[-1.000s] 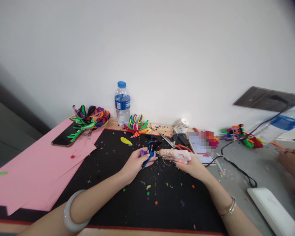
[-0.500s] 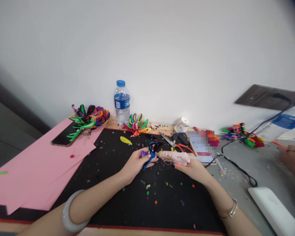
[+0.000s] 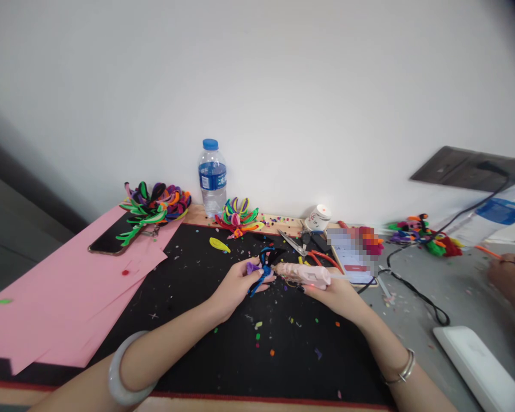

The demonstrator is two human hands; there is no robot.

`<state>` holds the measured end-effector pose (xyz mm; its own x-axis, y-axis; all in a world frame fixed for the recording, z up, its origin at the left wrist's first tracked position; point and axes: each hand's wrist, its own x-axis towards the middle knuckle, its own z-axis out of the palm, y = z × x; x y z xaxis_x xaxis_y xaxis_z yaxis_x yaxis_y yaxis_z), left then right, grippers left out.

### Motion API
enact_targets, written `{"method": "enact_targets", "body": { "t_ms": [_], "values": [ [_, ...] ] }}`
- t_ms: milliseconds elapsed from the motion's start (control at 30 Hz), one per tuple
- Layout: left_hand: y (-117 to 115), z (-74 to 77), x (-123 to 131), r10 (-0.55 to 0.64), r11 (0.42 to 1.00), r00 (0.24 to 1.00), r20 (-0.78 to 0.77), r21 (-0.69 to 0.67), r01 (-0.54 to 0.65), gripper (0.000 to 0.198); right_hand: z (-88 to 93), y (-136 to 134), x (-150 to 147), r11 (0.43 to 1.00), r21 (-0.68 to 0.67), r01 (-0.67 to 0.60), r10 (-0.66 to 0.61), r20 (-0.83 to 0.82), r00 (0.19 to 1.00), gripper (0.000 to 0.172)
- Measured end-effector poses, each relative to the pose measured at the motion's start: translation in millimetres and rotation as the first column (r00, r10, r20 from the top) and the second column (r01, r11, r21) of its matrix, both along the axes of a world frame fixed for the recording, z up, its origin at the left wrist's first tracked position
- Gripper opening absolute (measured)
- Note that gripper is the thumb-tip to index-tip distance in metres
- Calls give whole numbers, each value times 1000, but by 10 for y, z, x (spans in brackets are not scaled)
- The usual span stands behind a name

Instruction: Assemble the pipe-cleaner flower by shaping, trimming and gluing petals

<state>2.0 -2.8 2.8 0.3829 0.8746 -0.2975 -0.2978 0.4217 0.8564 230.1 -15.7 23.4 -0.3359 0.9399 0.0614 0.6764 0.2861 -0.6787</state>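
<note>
My left hand [image 3: 239, 284] is closed on a small pipe-cleaner piece [image 3: 266, 269] in blue, black and purple, above the black mat [image 3: 189, 349]. A pale pink hot glue gun [image 3: 304, 274] is gripped in my right hand [image 3: 337, 296], with a small red light showing on its side. The gun's nozzle points left and is at the pipe-cleaner piece; whether it touches cannot be made out. A clear glue stick juts from the gun's rear. Just beyond my hands lies a yellow pipe-cleaner loop [image 3: 219, 245].
Orange-handled scissors [image 3: 296, 245], a paper cup [image 3: 317, 218] and a phone [image 3: 354, 260] lie behind my right hand. A water bottle [image 3: 213, 177] stands by the wall. Pink paper [image 3: 68, 297] covers the left. A black cable [image 3: 429, 306] crosses the right, near another person's hand [image 3: 510, 280].
Almost nothing differs. Both hands hold the same pose, with the glue gun at the pipe-cleaner piece; the gun has shifted very slightly.
</note>
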Motion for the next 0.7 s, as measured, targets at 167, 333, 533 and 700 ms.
{"method": "enact_targets", "body": {
  "t_ms": [167, 333, 533, 700],
  "values": [
    [5, 11, 6, -1, 1000, 1000, -4, 4, 1, 32, -3, 6, 6, 999, 11, -34, 34, -20, 999, 26],
    [-1, 13, 8, -1, 1000, 1000, -17, 8, 1, 32, -12, 7, 7, 997, 36, -64, 64, -5, 998, 28],
    [5, -10, 0, 9, 1000, 1000, -11, 20, -9, 30, -13, 0, 4, 997, 45, -58, 58, -5, 998, 27],
    [7, -37, 4, 13, 999, 1000, -17, 40, -12, 29, -32, -7, 24, 998, 66, -21, 15, 94, 995, 23]
  ]
}}
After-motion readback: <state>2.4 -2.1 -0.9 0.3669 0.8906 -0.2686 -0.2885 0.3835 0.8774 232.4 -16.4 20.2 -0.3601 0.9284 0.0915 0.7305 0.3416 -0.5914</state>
